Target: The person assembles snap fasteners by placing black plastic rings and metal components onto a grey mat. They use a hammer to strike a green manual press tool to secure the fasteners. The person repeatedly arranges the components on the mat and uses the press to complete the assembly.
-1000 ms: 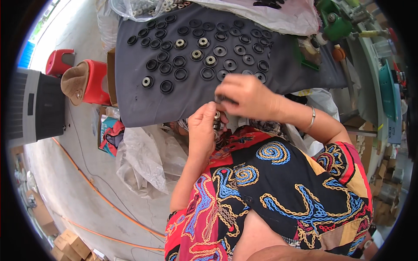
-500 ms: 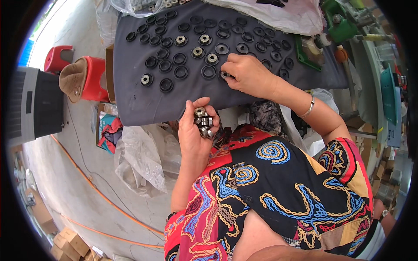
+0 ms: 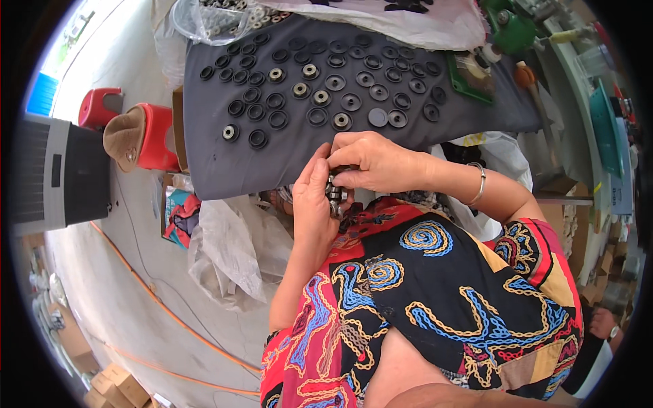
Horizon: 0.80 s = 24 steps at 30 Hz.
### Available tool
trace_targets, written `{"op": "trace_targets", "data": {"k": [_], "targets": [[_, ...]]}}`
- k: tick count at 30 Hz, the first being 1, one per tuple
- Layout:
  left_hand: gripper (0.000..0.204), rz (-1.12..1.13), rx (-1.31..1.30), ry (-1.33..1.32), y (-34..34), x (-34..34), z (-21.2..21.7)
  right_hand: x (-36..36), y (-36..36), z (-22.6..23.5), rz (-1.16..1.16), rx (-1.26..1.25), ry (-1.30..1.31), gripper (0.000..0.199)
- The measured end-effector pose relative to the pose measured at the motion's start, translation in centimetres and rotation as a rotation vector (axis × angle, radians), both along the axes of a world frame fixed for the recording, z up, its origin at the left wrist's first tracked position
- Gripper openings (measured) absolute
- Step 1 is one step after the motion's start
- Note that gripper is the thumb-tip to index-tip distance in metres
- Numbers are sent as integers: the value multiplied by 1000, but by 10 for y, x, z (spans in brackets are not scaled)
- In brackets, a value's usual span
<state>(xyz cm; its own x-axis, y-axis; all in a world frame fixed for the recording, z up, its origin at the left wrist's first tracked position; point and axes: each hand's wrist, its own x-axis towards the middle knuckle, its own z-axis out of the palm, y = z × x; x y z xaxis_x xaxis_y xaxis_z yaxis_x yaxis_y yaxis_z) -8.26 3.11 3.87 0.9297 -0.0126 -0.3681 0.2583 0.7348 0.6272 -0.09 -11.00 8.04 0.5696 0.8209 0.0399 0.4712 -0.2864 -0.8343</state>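
My left hand (image 3: pixel 313 204) is cupped in front of the table's near edge, around several small shiny metal bearings (image 3: pixel 335 192). Over its palm, my right hand (image 3: pixel 377 162) has its thumb and fingers bent together at the bearings; what they pinch is hidden. Beyond the hands, many round black ring-shaped parts (image 3: pixel 317 117) lie spread on the grey cloth. Several of them have a metal bearing at their centre, including one just past my right hand (image 3: pixel 342 122) and one at the left (image 3: pixel 230 132).
A grey cloth (image 3: pixel 204 163) covers the table. At its back stand a clear plastic bag of metal parts (image 3: pixel 218 24) and a white sheet (image 3: pixel 408 27). A green metal tool (image 3: pixel 513 30) and a hammer-like wooden handle (image 3: pixel 537 95) lie right. Red stools (image 3: pixel 153 136) stand left.
My right hand has drawn back from the black parts to the bearings in my left palm. A bearing now sits in the black part where its fingers were.
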Motion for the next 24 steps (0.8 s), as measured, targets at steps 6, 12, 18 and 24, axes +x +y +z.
{"op": "trace_targets", "data": {"k": [6,12,18,24], "targets": [[55,-104,-8,8,-4,2,-3,-2,-10,3,-104,40,291,20],[33,-5,-214,50,9,0,-14,39,-23,3,-292,-23,-436,15],[21,130,-509,157,23,3,-10,75,-32,-19,-345,-250,-518,19],[20,121,-564,105,27,3,-9,78,-26,-16,-269,-297,-573,14]]}}
